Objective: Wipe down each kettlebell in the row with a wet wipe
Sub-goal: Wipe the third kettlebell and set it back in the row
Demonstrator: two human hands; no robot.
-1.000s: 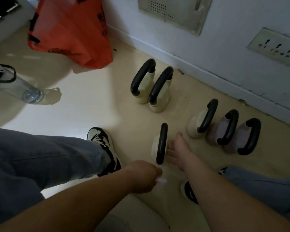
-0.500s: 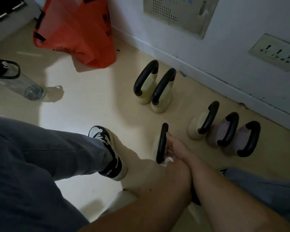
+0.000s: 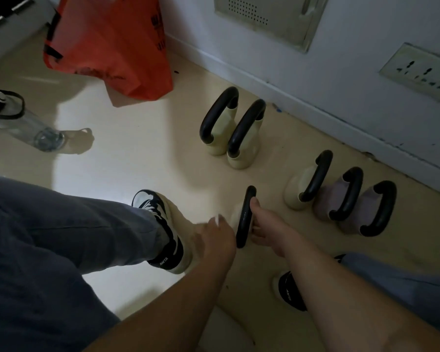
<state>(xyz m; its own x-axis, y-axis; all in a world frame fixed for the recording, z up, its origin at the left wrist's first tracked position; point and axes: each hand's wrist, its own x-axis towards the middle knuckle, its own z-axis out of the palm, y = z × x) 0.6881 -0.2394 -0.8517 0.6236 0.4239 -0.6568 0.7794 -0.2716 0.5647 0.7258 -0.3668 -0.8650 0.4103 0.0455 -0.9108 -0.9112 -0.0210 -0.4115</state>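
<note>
A pale cream floor (image 3: 127, 153) is lit by a bright patch at its middle, while the edges are left in shadow. It is bounded by a white wall (image 3: 353, 80) with a baseboard (image 3: 315, 118); a perforated panel (image 3: 264, 19) and a socket plate (image 3: 422, 72) are mounted on that wall.

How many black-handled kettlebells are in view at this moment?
6. Two cream ones stand near the wall; one cream and two mauve sit rightward; one is between the hands. None appears hidden.
</note>
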